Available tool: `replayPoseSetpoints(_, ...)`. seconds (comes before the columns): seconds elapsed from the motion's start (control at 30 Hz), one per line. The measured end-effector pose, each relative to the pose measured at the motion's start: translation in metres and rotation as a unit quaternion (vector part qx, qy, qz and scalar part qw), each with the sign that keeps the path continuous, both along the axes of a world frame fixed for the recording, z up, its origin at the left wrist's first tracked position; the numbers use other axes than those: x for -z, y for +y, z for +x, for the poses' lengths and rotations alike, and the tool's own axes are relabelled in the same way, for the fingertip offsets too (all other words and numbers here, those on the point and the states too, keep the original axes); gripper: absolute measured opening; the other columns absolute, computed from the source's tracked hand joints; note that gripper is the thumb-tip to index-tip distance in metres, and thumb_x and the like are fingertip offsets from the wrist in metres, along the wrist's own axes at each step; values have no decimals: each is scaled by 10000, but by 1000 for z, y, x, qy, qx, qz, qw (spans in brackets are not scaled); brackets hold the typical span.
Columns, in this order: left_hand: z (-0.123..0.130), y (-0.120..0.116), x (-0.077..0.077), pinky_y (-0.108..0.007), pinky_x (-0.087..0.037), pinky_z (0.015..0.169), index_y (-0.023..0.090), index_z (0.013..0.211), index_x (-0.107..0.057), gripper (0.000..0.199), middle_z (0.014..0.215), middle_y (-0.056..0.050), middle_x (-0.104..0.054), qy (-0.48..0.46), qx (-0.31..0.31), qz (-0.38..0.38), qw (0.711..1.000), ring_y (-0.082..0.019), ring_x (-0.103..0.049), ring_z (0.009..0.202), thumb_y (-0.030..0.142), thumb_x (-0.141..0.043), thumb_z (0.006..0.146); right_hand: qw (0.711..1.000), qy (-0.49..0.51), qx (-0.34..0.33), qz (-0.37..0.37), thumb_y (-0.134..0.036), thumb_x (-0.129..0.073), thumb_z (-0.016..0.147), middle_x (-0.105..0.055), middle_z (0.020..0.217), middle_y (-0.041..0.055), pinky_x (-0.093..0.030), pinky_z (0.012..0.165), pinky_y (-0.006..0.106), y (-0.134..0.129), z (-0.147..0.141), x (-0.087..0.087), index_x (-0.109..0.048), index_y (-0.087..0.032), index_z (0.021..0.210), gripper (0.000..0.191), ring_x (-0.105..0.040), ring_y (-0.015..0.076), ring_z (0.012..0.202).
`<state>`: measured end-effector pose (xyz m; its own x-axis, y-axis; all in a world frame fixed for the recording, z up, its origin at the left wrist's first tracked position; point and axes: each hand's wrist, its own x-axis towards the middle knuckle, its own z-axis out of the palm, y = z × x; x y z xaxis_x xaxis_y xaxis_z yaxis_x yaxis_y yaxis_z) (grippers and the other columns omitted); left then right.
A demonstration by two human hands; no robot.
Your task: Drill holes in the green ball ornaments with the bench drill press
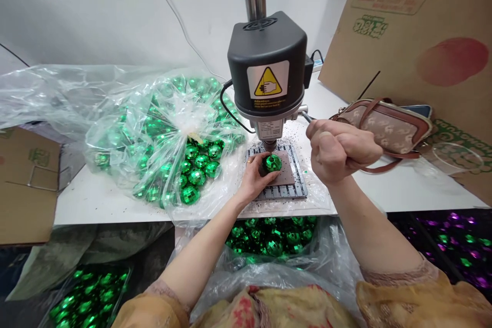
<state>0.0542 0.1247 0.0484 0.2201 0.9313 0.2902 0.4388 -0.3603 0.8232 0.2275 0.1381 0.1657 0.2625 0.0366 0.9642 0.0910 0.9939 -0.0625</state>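
Observation:
My left hand [257,176] is closed round a shiny green mirrored ball [273,163], thumb and fingers on its sides. The ball rests on a flat brownish board [286,175] on the slotted metal base [302,184] of a black drill press [268,51]. Just above the ball is the machine's chuck [270,145]. On the right side of the press, my right hand [338,148] is wrapped in a fist round the metal lever [306,116]. Most of the lever's grip is hidden in the fist.
A clear bag [154,113] of green balls lies left of the press, its side open. More green balls [274,238] sit below the table edge. At right are a patterned handbag [395,128], plastic cup [455,158] and large cardboard box [407,31]. Another box [26,189] stands left.

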Motion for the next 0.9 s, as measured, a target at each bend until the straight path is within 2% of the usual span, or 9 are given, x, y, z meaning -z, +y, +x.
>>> replayPoseSetpoints(0.17,0,0,1,-456,-472,1054,219,1271,-615,517,1227,-103,-644,-4,-6,0,1000,-303,-563,1227,298,-819,802,1000,-11,-3,-14,-51,-569,837,-274,508,-56,-274,443,265,-8,-2,2,-223,-172,548,467,-297,37,428)
replayPoseSetpoints(0.33,4,-1,0,-449,-494,1022,209,1257,-625,535,1212,-106,-657,-29,-24,-27,999,-295,-599,1176,311,-839,777,984,63,-30,-165,-196,-616,919,-307,443,-54,-197,428,270,-11,-5,-43,-332,-165,479,524,-315,37,399)
replayPoseSetpoints(0.5,1,-31,-10,-421,-521,934,217,1168,-631,456,1118,-84,-684,-15,-114,12,993,-268,-644,1058,354,-829,781,973,63,-69,-211,-338,-684,885,-345,421,-66,-197,391,234,1,-5,-76,-376,-164,489,532,-292,15,377)
replayPoseSetpoints(0.57,-10,-60,-11,-397,-528,876,219,1141,-632,442,1069,-82,-689,44,-80,52,994,-258,-651,1000,407,-822,789,974,69,-77,-203,-415,-730,828,-337,399,-65,-181,366,238,6,-4,-77,-381,-163,470,560,-285,16,356)
replayPoseSetpoints(0.63,-25,-94,-7,-372,-528,805,217,1136,-638,451,1019,-85,-692,139,23,84,986,-247,-656,928,479,-801,806,977,78,-75,-185,-419,-744,812,-339,385,-58,-171,356,250,9,-4,-74,-405,-162,460,552,-294,26,341)
replayPoseSetpoints(0.7,-42,-125,1,-364,-520,746,218,1150,-649,526,965,-87,-697,255,120,124,951,-250,-654,865,574,-794,792,978,85,-65,-176,-366,-731,840,-352,383,-51,-180,360,257,9,-4,-72,-437,-159,460,523,-308,33,334)
replayPoseSetpoints(0.77,-59,-146,8,-367,-523,731,222,1192,-650,588,976,-98,-711,317,166,177,917,-256,-660,855,635,-771,792,979,93,-55,-176,-297,-705,871,-366,389,-47,-181,363,265,8,-4,-71,-452,-160,464,498,-312,38,332)
replayPoseSetpoints(0.83,-76,-148,7,-373,-542,780,230,1224,-638,457,1036,-110,-724,290,150,226,918,-250,-677,902,535,-711,891,978,99,-47,-175,-237,-672,889,-359,394,-46,-162,363,280,7,-6,-70,-436,-172,467,488,-301,47,333)
replayPoseSetpoints(0.9,-93,-129,-4,-376,-548,845,240,1205,-639,240,1058,-108,-722,222,63,248,941,-235,-683,955,326,-593,986,979,104,-42,-169,-198,-647,892,-348,399,-46,-139,370,292,6,-7,-71,-420,-183,469,481,-294,54,338)
